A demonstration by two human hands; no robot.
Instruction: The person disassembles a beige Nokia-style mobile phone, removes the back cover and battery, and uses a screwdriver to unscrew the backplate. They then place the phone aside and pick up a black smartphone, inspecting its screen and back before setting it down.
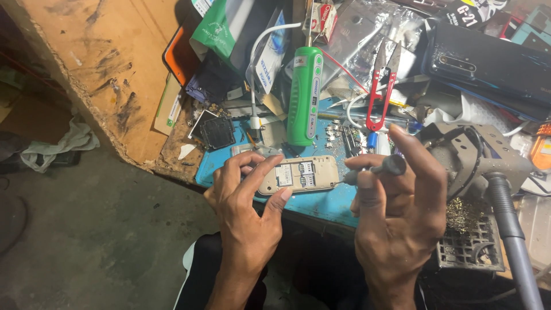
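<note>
head view, looking down, close over workbench (321, 204)

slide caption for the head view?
Left hand holds an opened phone over a blue mat; right hand applies a screwdriver.

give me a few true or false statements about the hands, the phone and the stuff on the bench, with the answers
1. The left hand holds a small opened phone with its back cover off. True.
2. The right hand holds a pair of scissors. False: it holds a dark-handled screwdriver, its tip at the phone's right end; the red-handled scissors lie on the bench.
3. A green tool lies behind the phone. True.
4. The phone is over a red mat. False: the mat is blue.
5. The green tool is in the left hand's fingers. False: no hand touches it.
</note>
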